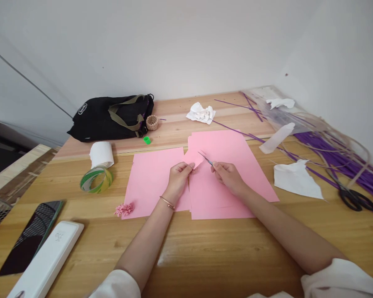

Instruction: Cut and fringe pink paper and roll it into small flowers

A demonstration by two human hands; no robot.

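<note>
My left hand (180,176) pinches a small piece of pink paper (194,159) between thumb and fingers. My right hand (226,174) is closed around small scissors (207,159), their thin pointed blades aimed left at the upper edge of that piece. The handles are hidden in my fingers. Both hands are just above large pink sheets: a single-looking sheet (152,178) lies at left, and a stack of pink sheets (233,194) lies under my right hand. A small pink fringed paper flower (123,209) rests at the left sheet's lower corner.
Left are a tape roll (96,179), a toilet roll (102,154), a phone (31,236) and a white power bank (48,260). Behind stand a black bag (112,118), a woven basket (152,122) and crumpled tissue (200,113). Right: black-handled scissors (356,199), purple strips (338,159), a bottle (277,138).
</note>
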